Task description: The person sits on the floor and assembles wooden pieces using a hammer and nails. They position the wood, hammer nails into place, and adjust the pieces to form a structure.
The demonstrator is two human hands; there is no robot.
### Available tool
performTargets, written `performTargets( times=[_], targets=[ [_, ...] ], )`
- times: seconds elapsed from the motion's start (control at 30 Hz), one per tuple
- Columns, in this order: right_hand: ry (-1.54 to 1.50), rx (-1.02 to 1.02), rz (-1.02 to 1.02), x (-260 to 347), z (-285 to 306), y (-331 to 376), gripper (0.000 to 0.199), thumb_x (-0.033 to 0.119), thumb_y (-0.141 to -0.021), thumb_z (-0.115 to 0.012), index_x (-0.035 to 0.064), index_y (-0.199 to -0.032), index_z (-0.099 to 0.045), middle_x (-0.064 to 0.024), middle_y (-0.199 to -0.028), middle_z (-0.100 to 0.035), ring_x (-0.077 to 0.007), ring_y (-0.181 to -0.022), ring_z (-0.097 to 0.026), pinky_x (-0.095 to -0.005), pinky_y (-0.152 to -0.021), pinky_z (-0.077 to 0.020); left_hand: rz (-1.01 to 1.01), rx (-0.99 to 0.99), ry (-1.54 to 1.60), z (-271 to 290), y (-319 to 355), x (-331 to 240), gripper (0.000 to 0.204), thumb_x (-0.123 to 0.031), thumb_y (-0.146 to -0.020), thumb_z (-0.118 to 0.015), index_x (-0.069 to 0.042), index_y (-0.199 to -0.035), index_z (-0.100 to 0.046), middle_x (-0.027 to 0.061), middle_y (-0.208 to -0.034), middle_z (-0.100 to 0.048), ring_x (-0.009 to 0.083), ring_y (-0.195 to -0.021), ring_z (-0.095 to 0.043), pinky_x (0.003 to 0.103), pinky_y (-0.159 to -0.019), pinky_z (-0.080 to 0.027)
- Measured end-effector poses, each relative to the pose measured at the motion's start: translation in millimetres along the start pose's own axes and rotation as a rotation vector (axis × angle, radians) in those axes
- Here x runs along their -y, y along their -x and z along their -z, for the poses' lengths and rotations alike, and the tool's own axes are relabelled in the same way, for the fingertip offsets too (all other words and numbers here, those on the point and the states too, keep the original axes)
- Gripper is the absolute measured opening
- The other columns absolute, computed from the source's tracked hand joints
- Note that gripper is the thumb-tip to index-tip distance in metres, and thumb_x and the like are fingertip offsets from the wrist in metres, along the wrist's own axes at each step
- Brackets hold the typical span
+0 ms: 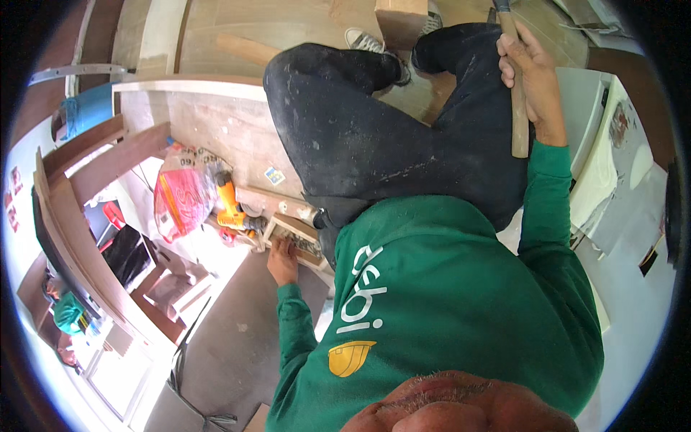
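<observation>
I sit on a wooden board (216, 126) in a green hoodie and dusty black trousers. My right hand (531, 79) is raised at the upper right, shut around the wooden handle of a hammer (520, 137) whose head is cut off at the top edge. My left hand (282, 263) reaches down beside my hip to a small wooden box (306, 234) of small metal pieces. Its fingers curl at the box's edge, and what they hold is hidden.
An orange power drill (230, 205) and a pink-and-clear plastic bag (183, 198) lie left of the box. Brown wooden panels (86, 237) stand on edge at the left. A wooden block (401, 21) sits by my shoes at the top. White sheets (612, 165) lie at the right.
</observation>
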State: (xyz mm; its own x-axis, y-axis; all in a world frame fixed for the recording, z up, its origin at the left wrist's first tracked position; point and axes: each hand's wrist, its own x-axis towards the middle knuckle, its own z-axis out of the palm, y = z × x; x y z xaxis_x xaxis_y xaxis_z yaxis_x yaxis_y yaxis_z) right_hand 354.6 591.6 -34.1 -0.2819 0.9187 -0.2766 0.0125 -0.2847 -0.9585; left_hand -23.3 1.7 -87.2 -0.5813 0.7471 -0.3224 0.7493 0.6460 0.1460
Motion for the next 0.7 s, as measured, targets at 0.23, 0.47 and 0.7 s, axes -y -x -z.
performTargets(
  times=[0.23, 0.47, 0.7],
  targets=[
    [-0.064, -0.015, -0.013, 4, 1, 2, 0.055, 0.026, -0.108, -0.072, 0.0003, -0.153, -0.054, -0.0001, -0.095, -0.058, -0.0051, -0.069, -0.054, -0.0223, -0.055, -0.045, -0.018, 0.175, -0.18, 17, -17, -17, 0.025, -0.006, -0.089, -0.072, -0.01, -0.113, -0.069, 0.0118, -0.114, -0.065, 0.0393, -0.106, -0.069, 0.051, -0.085, -0.058],
    [-0.084, 0.004, -0.025, -3, 4, 0, 0.057, 0.026, -0.108, -0.072, 0.0002, -0.156, -0.052, -0.0016, -0.097, -0.058, -0.006, -0.069, -0.054, -0.0232, -0.056, -0.0461, -0.005, 0.116, -0.087, 8, -10, -13, 0.017, -0.008, -0.094, -0.069, -0.011, -0.111, -0.068, 0.0123, -0.115, -0.065, 0.0408, -0.106, -0.069, 0.053, -0.084, -0.057],
    [-0.088, 0.006, -0.003, -1, 3, 5, 0.06, 0.026, -0.108, -0.072, 0.0003, -0.157, -0.051, -0.0014, -0.097, -0.058, -0.0055, -0.07, -0.054, -0.0224, -0.056, -0.0461, -0.014, 0.18, -0.142, 12, -19, -18, 0.011, -0.011, -0.099, -0.066, -0.01, -0.11, -0.069, 0.0127, -0.112, -0.066, 0.0412, -0.102, -0.07, 0.052, -0.082, -0.057]
  ],
)
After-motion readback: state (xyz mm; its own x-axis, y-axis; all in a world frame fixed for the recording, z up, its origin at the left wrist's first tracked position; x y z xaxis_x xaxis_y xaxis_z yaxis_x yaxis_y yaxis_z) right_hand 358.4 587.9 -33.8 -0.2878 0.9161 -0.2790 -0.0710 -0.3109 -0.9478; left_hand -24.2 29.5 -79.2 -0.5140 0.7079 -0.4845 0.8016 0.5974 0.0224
